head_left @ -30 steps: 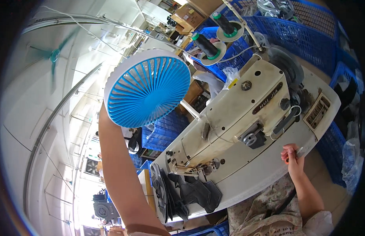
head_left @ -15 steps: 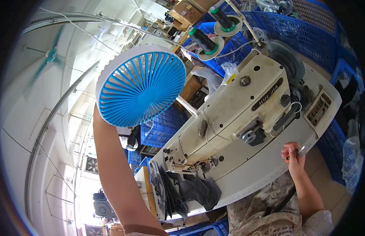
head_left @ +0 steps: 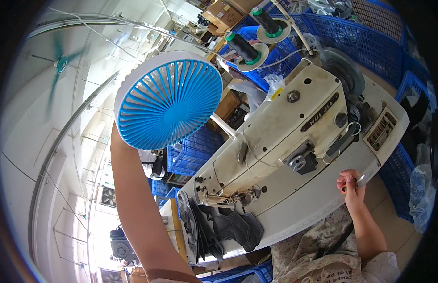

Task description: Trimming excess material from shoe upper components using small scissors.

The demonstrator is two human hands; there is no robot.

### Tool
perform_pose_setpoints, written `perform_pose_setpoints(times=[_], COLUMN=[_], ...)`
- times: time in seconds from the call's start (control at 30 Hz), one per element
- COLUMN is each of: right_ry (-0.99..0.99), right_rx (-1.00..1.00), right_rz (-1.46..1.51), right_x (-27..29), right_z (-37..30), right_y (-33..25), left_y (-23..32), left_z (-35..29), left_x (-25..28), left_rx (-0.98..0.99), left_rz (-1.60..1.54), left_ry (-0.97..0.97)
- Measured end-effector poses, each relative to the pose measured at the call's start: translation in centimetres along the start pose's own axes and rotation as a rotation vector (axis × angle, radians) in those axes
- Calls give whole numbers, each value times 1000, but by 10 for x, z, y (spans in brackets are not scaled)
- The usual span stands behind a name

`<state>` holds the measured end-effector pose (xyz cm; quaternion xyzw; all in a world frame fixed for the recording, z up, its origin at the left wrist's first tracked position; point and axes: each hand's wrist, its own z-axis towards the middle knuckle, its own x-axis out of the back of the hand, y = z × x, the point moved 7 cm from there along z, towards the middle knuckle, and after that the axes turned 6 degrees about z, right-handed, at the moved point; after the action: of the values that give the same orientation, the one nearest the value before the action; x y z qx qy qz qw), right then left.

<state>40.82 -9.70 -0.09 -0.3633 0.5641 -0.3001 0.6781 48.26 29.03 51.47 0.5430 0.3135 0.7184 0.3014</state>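
Reaching up with the left arm [head_left: 136,207], passing behind the blue-and-white fan [head_left: 175,111] and hiding the left hand completely; no telling the grip there, open or closed, full or empty. Finding the fan at left, up on a white stem [head_left: 224,126] beyond the sewing machine [head_left: 285,125]. Over at right, curling the right hand [head_left: 352,184] firmly around a small tool [head_left: 362,180], hovering near the front edge of the table [head_left: 296,205]. Getting as far as the fan, apparently, but showing no finished result. Seeing no stitching under way, with dark pieces [head_left: 237,230] lying by the needle end [head_left: 242,195], untouched by the right hand.
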Motion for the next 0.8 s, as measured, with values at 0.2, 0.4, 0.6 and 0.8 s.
perform_pose_setpoints(times=[0.2,0.4,0.6,0.8], right_ry=[-13,-7,-7,8], right_rx=[13,-7,-5,20], right_rz=[-9,5,3,-10], right_x=[0,-2,0,6], right_z=[1,0,0,-2], right_y=[-1,0,0,-2], left_y=[0,1,2,2], left_z=[-1,0,3,-2], left_x=[-8,-17,-32,-49], left_rx=[-27,-57,-86,-110], left_rz=[-15,-30,-47,-75], left_ry=[-19,-38,-60,-69])
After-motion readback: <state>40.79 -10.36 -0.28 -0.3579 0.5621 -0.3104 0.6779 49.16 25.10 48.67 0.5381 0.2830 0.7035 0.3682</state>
